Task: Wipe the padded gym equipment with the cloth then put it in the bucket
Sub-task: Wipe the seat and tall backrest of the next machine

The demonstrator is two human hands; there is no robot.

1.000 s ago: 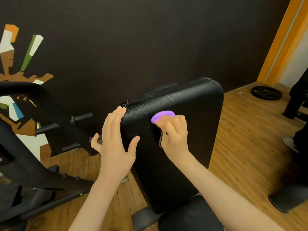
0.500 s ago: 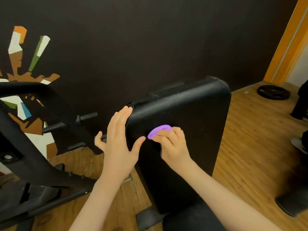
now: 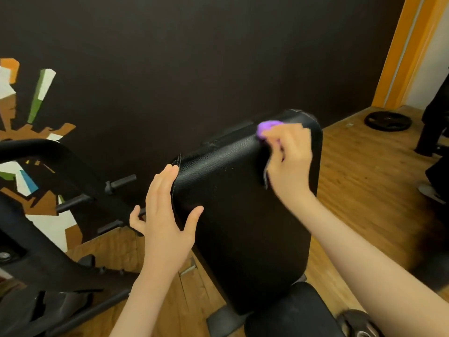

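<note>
- Right hand (image 3: 289,161) at upper right of centre, fingers (image 3: 279,135) curled round a purple cloth (image 3: 268,127), pressing it against the top right corner of the black padded backrest (image 3: 243,215).
- Only a small bunched part of the cloth visible, poking out above the knuckles at the pad's upper edge; the rest hidden inside the grip.
- Left hand (image 3: 167,220) at centre of the frame, fingers straight and close together, laid along the left edge of the backrest by the stitched seam; thumb spread out onto the front face of the pad. Holding nothing, just bracing.
- Backrest standing upright and tilted a little, filling the middle of the frame, its textured leatherette catching light near the top.
- Black seat pad (image 3: 291,312) at lower centre, directly below the backrest.
- Black machine frame (image 3: 48,239) with short pegs filling the lower left.
- Dark wall (image 3: 194,57) behind, with a coloured angular mural (image 3: 31,132) at the left edge.
- Wooden floor (image 3: 364,178) across the right and bottom; a black weight plate (image 3: 388,120) lying flat on it at upper right, near an orange door frame (image 3: 408,49).
- Bucket nowhere in the frame.
</note>
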